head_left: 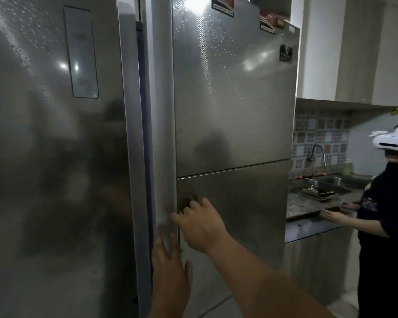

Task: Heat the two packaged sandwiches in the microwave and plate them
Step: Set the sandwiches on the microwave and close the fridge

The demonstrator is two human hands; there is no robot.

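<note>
Right hand (199, 222) is being held at the left edge of the fridge's (234, 111) lower door (239, 214), fingers curled, nothing gripped. Left hand (170, 271), fingers spread, is being laid flat just below. Sandwiches are not being seen. Second person (386, 214) is standing by the counter (308, 207).

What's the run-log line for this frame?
phase: at fridge | left hand: open, on door edge | right hand: at door edge | sandwiches: not visible

Steel fridge doors (228, 99) fill the view — tiled backsplash (319, 138), sink counter (308, 207) right.
</note>
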